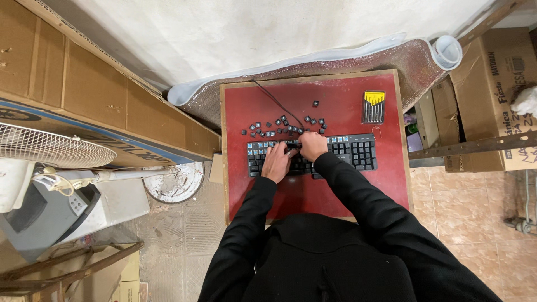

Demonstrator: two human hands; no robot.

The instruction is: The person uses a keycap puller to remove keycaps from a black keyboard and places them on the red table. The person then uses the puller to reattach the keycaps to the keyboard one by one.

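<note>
Working close together over the black keyboard in the middle of the red bench, both hands press down on its key rows: the left hand lies flat with fingers spread, the right hand is curled, though what it pinches I cannot tell. Loose keycaps lie scattered just behind; a sleeve could sweep them off the edge. The cable runs among them and could snag. A yellow-topped screwdriver set sits clear, right.
</note>
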